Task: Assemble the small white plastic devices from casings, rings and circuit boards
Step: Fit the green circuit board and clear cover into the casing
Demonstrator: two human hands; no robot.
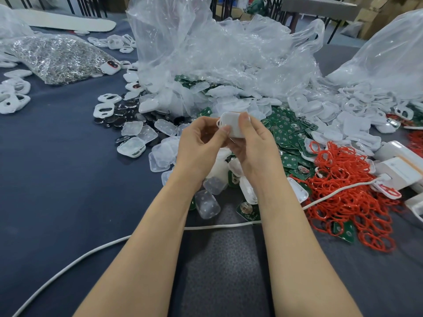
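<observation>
Both hands hold one small white device casing (231, 123) above the table, in the middle of the view. My left hand (201, 145) pinches its left edge with thumb and fingers. My right hand (254, 145) grips its right side, thumb on top. Below and behind the hands lie translucent casing halves (146, 133), green circuit boards (286, 136) and a heap of red rings (343, 179). White frames with cut-outs (105, 109) and dark round lenses (119, 115) lie to the left.
A large crumpled clear plastic bag (217, 53) spills white parts behind the hands; a second bag (389, 53) stands at right. A bag of small metal pieces (57, 58) lies far left. A white cable (91, 252) crosses the dark blue table (57, 179). White boxes (398, 165) sit right.
</observation>
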